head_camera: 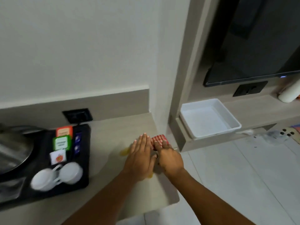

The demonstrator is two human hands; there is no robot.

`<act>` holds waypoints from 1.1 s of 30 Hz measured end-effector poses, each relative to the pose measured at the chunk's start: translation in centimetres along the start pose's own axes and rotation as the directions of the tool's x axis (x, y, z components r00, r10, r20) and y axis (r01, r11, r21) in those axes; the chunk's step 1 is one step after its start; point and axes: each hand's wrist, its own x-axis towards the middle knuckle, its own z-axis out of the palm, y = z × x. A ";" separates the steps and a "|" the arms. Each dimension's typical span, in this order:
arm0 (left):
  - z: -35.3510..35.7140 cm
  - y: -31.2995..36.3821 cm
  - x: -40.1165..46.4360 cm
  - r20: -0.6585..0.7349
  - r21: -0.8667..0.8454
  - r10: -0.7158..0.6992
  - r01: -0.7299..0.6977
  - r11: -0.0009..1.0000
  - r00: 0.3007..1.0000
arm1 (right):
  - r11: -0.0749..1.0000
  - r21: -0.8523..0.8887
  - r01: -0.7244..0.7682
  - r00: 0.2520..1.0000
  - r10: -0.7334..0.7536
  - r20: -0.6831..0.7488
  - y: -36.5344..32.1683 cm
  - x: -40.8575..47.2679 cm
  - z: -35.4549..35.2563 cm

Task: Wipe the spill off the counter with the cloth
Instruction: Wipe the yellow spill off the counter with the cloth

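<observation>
A person's two bare hands reach over a beige table near its far right corner. The left hand lies flat and open, fingers together, palm down, holding nothing, partly covering a yellow spill that shows at its left edge. Just beside it, the right hand presses its fingers onto a folded red-and-white checked cloth by the right edge. Toward the left edge sits a black tray with two white cups and tea sachets.

No legible text; sachet labels on the black tray too blurred
</observation>
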 end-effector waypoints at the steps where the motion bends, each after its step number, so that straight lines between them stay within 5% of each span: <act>1: 0.0 -1.1 -2.0 0.037 0.013 -0.020 0.020 1.000 0.999 | 1.000 0.005 -0.007 1.000 0.007 0.022 -1.0 -1.1 1.0; 11: 1.9 -10.4 -17.8 0.208 0.140 -0.158 0.131 0.981 0.965 | 0.986 0.005 -0.166 0.982 0.165 0.093 -5.0 -9.3 9.8; 14: 2.2 -12.2 -19.0 0.216 0.153 -0.178 0.147 0.977 0.960 | 0.994 -0.068 -0.084 0.996 0.086 0.032 -4.3 -9.5 11.0; 19: 2.7 -14.2 -19.4 0.210 0.142 -0.161 0.133 0.981 0.964 | 0.998 0.048 0.041 0.997 -0.038 -0.062 -4.2 -9.8 12.0; 27: 4.1 -15.3 -19.8 0.196 0.142 -0.153 0.126 0.982 0.969 | 0.994 0.084 -0.077 0.996 0.081 -0.047 -3.9 -1.6 10.5; 33: 4.0 -15.2 -19.9 0.169 0.116 -0.153 0.135 0.984 0.974 | 0.987 -0.017 0.158 0.986 -0.157 0.051 -2.7 -0.7 10.5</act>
